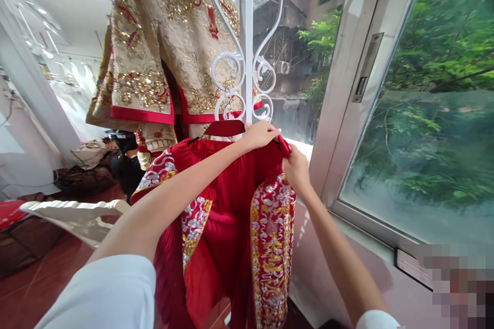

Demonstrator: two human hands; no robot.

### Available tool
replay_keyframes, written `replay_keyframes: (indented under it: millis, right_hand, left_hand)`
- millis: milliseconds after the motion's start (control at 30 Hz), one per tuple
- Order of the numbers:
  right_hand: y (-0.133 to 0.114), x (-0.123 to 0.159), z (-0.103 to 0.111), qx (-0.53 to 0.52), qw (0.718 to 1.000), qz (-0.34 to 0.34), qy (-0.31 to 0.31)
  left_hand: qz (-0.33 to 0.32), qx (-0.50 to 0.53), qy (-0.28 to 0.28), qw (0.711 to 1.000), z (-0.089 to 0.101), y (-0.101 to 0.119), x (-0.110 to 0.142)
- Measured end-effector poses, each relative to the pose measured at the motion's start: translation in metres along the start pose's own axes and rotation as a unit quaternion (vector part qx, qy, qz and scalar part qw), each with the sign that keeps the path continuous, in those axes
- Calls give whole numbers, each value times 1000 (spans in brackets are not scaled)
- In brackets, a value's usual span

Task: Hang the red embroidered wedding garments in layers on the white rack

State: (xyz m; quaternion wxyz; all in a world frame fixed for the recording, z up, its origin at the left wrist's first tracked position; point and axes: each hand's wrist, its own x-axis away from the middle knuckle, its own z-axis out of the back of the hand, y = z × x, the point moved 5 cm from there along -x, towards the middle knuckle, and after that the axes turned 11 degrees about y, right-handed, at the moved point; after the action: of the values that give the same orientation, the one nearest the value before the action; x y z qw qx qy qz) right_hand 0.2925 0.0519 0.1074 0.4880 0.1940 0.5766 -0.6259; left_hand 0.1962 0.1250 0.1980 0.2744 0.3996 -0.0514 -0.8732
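A red embroidered garment (227, 216) with silver and gold trim hangs on a red hanger (224, 127) from a white scrolled metal stand (247, 67). My left hand (260, 134) lies over the garment's shoulder by the hanger, fingers closed on the red cloth. My right hand (295, 167) pinches the red cloth edge at the same shoulder, just right of and below the left hand. Above hangs a gold garment (165, 41) with red trim and gold beading.
A large window (424, 113) with a grey frame stands at the right, trees outside. A white chair back (77, 216) is at lower left over a dark red floor. Bags (88, 154) and dark bundles lie behind, near a white pillar.
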Motion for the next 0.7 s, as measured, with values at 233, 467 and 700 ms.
replay_keyframes:
  millis: [233, 467, 700]
  right_hand:
    - [42, -46, 33, -41, 998, -19, -33]
    - [39, -95, 43, -20, 999, -15, -34]
    - [1, -116, 54, 29, 996, 78, 0]
  left_hand:
    - [-157, -232, -2, 960, 3, -11, 10]
    - [-154, -237, -8, 959, 7, -6, 6]
    - [-148, -197, 12, 969, 3, -8, 1]
